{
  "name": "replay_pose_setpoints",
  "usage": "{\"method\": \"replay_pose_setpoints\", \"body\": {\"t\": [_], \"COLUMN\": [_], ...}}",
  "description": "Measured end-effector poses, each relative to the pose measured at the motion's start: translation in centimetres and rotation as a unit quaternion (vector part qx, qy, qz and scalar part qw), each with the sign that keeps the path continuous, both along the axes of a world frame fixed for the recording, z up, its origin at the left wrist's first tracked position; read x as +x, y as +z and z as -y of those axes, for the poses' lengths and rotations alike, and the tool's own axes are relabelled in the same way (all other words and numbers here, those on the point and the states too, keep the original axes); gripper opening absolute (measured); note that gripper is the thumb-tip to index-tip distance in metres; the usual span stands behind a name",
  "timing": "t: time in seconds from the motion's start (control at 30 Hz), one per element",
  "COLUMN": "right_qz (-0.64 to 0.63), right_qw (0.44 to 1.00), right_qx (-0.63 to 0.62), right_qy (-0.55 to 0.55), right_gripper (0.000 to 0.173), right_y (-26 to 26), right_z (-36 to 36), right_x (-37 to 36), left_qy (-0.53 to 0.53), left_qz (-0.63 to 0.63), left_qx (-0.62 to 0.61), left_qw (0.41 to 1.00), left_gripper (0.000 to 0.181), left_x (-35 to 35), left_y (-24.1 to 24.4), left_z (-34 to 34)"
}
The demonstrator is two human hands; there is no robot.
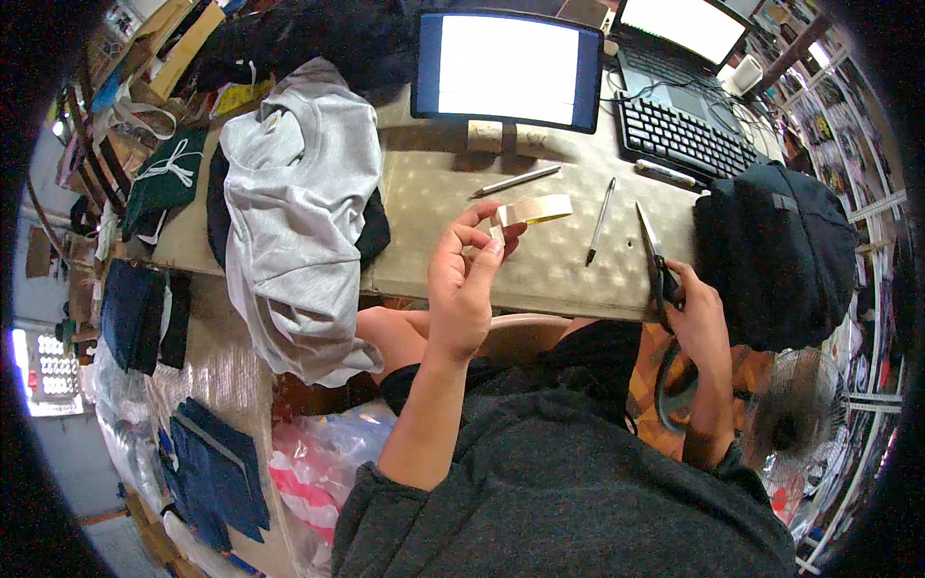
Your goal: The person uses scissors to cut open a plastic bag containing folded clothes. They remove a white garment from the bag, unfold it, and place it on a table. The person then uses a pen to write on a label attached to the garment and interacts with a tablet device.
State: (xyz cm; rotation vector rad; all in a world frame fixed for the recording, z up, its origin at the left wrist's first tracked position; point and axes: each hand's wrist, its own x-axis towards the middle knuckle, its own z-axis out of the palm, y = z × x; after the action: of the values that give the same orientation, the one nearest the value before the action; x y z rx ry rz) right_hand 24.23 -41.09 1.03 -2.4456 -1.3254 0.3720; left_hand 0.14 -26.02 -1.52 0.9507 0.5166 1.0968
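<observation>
My left hand (pixel 470 271) holds a roll of cream-coloured tape (pixel 538 208) above the table, between thumb and fingers. A short loose end of the tape (pixel 496 234) sticks out by my thumb. At the table's front edge on the right, my right hand (pixel 697 303) grips the black handles of a pair of scissors (pixel 654 249). Their blades point away from me and lie along the tabletop. Between my hands lies a pen (pixel 601 220) with a black tip, and farther back a silver pen (pixel 516 180).
A grey sweatshirt (pixel 300 195) hangs over the table's front edge on the left. Dark folded fabric (pixel 773 253) lies at the right. Behind are a tablet (pixel 506 72), a keyboard (pixel 683 137), a laptop (pixel 683 90) and a marker (pixel 665 173). A fan (pixel 791 412) stands low right.
</observation>
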Motion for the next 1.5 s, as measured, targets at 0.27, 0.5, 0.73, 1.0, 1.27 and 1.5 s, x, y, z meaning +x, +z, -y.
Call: {"method": "replay_pose_setpoints", "body": {"t": [0.27, 0.5, 0.73, 1.0, 1.27, 1.5], "right_qz": [-0.115, -0.025, 0.001, -0.01, 0.001, -0.005], "right_qw": [0.928, 0.861, 0.86, 0.86, 0.859, 0.857], "right_qx": [0.265, 0.295, 0.315, 0.316, 0.325, 0.335], "right_qy": [0.235, 0.413, 0.402, 0.4, 0.396, 0.392], "right_gripper": [0.053, 0.051, 0.055, 0.054, 0.052, 0.05], "right_y": [-1.3, 0.1, -0.7, -0.9, -1.4, -1.9], "right_z": [3.1, 2.4, 2.5, 2.7, 2.9, 2.8], "right_x": [-3.5, -6.3, -6.2, -6.1, -6.2, -6.4], "left_qy": [-0.01, 0.067, 0.078, 0.078, 0.126, 0.131], "left_qz": [0.182, 0.144, 0.125, 0.122, 0.107, 0.118], "left_qx": [-0.206, -0.174, -0.134, -0.106, -0.061, -0.05], "left_qw": [0.962, 0.972, 0.98, 0.984, 0.984, 0.983], "left_gripper": [0.003, 0.002, 0.004, 0.002, 0.002, 0.003], "left_x": [1.8, 2.5, 2.3, 2.2, 2.3, 2.4], "left_y": [1.9, 3.3, 3.6, 3.8, 3.8, 3.8], "left_z": [1.3, 2.5, 2.9, 3.2, 3.2, 3.1]}}
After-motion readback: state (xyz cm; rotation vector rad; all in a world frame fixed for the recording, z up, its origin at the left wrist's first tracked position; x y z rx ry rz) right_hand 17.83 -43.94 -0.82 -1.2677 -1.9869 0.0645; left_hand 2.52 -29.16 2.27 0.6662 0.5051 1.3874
